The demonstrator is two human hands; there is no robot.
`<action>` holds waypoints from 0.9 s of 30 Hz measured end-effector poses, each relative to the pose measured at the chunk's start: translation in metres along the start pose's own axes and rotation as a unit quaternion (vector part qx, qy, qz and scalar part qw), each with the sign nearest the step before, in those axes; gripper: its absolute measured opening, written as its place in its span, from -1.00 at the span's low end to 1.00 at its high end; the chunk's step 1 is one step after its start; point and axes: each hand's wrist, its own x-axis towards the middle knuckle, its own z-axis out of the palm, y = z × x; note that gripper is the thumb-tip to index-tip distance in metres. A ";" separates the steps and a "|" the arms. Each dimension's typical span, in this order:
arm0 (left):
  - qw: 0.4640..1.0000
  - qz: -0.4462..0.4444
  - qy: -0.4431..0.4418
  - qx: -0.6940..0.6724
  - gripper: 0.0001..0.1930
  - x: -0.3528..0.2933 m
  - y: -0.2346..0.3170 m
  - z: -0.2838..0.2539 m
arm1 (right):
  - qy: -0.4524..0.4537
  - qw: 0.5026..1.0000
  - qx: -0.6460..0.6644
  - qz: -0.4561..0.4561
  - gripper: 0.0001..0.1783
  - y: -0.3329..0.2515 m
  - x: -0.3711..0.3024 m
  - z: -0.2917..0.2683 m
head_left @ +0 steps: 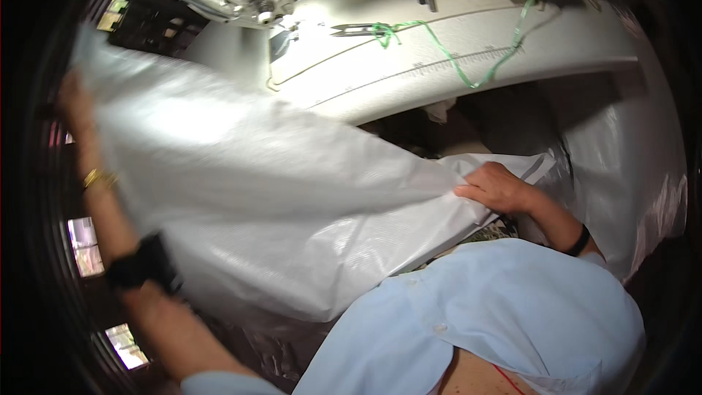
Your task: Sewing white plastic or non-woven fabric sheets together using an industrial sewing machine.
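Observation:
A large white sheet of woven plastic fabric point(292, 197) stretches across my lap and slants up to the left. On its right side, my right hand point(499, 189) is closed, the fabric bunched between thumb and fingers. Far out to the left, my left hand point(77, 106) is raised at the sheet's upper left edge. That hand is blurred and its fingertips are partly hidden, but the sheet hangs lifted from it. Creases run between the two hands.
Beyond the sheet is a sewing machine point(248, 0) on a pale table point(351, 106) with a ruler scale along its front. Thread snips point(358, 30) tied to a green string point(446, 55) lie there. More plastic sheeting point(614, 168) hangs at the right.

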 end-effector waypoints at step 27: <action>0.815 -0.216 -0.269 -0.466 -0.48 -0.142 0.424 0.076 | 0.458 0.724 0.011 0.516 -0.73 0.196 -0.204 0.009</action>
